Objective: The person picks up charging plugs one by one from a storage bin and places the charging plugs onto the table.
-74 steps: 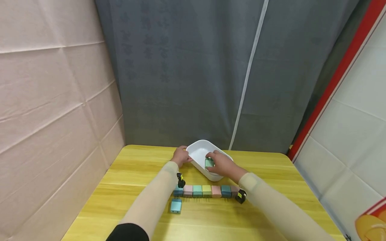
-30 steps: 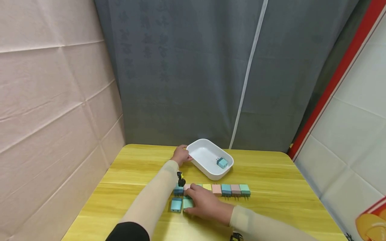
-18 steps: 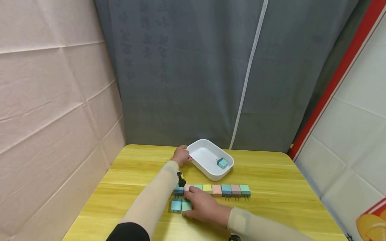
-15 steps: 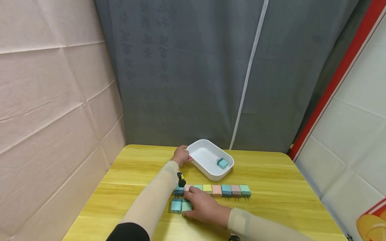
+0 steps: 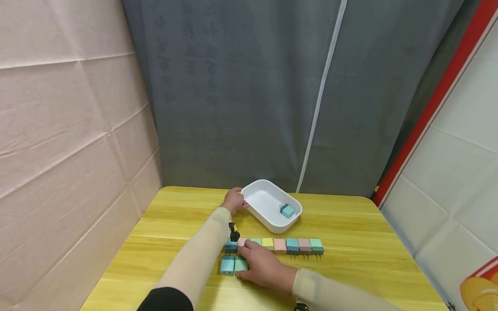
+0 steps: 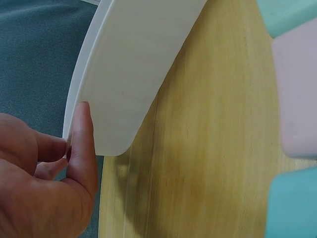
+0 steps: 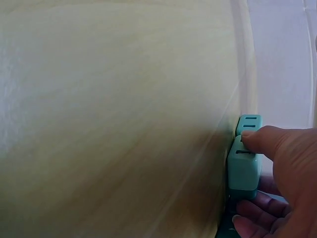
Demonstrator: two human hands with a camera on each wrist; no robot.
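Observation:
My left hand [image 5: 233, 201] pinches the left end of the rim of a white plastic box [image 5: 264, 202], thumb and fingers on either side of the rim in the left wrist view. One blue charger plug [image 5: 287, 211] with its prongs showing lies inside the box. Lower down, my right hand [image 5: 265, 265] holds a green charger plug [image 5: 241, 264] on the table. Its thumb is on the end with the USB slots, the other fingers at the far end. Directly left, side against side, sits a light blue charger plug [image 5: 227, 264], its slots facing me.
Behind these runs a tight row of several charger plugs in mixed colours, among them a yellow one [image 5: 267, 243] and a green one [image 5: 317, 245] at the right end, prongs towards me. Wooden table [image 5: 350, 242]; a grey curtain [image 5: 241, 108] hangs behind its far edge.
My right hand has brought the green charger plug out of the box down to the table and slid it left against the light blue one. My left hand stays on the box.

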